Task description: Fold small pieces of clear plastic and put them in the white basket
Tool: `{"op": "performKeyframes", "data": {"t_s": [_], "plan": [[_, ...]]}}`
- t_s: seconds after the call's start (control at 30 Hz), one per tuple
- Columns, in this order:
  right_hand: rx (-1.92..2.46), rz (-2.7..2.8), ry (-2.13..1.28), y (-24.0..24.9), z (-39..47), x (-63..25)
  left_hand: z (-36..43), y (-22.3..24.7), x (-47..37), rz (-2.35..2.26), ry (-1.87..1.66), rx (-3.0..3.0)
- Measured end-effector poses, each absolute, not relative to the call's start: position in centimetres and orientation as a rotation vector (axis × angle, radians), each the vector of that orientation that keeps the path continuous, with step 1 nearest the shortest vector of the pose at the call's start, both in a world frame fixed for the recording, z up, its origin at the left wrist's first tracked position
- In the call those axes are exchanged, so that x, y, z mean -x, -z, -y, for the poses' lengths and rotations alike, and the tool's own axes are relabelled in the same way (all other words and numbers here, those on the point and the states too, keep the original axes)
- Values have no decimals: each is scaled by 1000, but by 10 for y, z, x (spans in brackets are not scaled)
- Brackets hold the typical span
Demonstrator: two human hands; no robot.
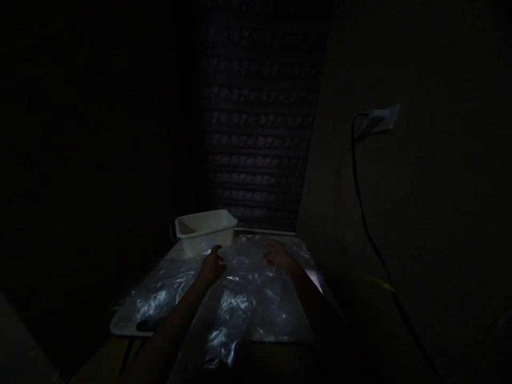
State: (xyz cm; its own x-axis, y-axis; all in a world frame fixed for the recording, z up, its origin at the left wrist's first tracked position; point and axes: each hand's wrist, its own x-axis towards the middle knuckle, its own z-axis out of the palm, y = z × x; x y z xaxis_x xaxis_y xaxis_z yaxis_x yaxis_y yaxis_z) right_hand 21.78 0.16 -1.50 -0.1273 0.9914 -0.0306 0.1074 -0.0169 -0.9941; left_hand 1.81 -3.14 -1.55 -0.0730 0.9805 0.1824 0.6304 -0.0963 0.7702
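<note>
Clear, crinkled plastic sheeting (pixel 236 301) is spread over a table (pixel 120 326) and hangs past its front edge. Above the middle of the sheeting is my left hand (pixel 212 266), fingers apart and nothing visible in it. My right hand (pixel 278 256) is across from it, also with its fingers apart and no object between them. A gap separates the two hands. Whether either one touches the plastic is too dark to tell. Just beyond my left hand stands a white plastic tub (pixel 206 229).
A dark object (pixel 146 325) lies at the table's front left corner. Patterned blinds (pixel 256 160) hang behind the table, with a looped cord (pixel 298 192) at their right. From a wall outlet (pixel 382 118) on the right, a black cable (pixel 366 226) runs down. The room is very dim.
</note>
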Motion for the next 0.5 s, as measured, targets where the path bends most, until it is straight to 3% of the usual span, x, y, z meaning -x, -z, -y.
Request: {"op": "performKeyframes", "data": {"t_s": [0.5], "plan": [[1255,1388,-1266,11,2,-217,37,13,-21,-1840,-797,-2161]]}}
